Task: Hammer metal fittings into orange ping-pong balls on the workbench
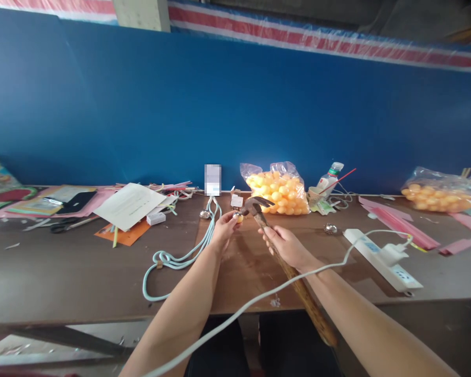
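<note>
My right hand (286, 246) is wrapped around the upper wooden handle of a claw hammer (308, 301). The hammer's dark metal head is tilted down to the left, beside the fingertips of my left hand (224, 229). Those fingertips pinch a small yellow ball with a silvery piece on top (238, 218). Whether the hammer touches it I cannot tell. Just behind the hammer rests a clear bag of yellow-orange balls (279, 192). A shiny metal piece (204, 214) lies left of my left hand, and a similar metal piece (330, 228) lies to the right.
A white power strip (380, 259) sits at right, its white cable (255, 303) crossing over my right forearm. Pale blue cord (172, 260) loops at left below an upright phone (212, 179). Papers (129, 205), a bottle (332, 177) and another ball bag (435, 195) line the blue partition (227, 99).
</note>
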A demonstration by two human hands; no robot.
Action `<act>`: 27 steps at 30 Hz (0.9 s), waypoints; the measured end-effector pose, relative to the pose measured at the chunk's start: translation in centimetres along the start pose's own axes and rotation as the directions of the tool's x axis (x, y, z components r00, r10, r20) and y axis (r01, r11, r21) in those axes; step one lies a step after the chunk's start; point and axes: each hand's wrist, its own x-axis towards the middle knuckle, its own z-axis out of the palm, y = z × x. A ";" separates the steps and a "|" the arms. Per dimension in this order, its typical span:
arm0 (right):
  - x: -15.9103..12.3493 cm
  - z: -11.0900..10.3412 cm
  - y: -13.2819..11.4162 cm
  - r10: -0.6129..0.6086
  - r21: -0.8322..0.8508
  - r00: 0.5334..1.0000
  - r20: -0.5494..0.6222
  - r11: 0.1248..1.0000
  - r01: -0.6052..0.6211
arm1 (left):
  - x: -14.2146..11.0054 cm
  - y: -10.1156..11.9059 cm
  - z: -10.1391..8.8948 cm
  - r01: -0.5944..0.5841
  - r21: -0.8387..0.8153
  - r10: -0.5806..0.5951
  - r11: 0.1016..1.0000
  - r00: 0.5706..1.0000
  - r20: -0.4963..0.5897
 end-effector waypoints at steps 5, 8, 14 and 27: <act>0.1 0.3 0.0 0.022 -0.062 0.999 0.024 0.998 -0.020 | 0.0 -0.2 -0.1 -0.009 0.021 0.009 1.000 1.000 -0.002; 0.2 -0.1 0.1 0.020 -0.148 0.999 0.025 0.989 -0.016 | 0.2 -0.1 -0.2 -0.006 0.031 0.007 1.000 1.000 -0.023; 0.8 -3.3 1.8 -0.204 -0.738 0.978 -0.048 0.667 0.103 | 1.0 0.0 -0.5 0.002 0.040 0.007 0.999 0.975 -0.224; 0.8 -8.8 5.7 -0.065 -0.980 0.990 -0.126 0.165 -0.114 | 0.8 0.1 -0.2 0.026 0.067 -0.005 0.997 0.953 -0.304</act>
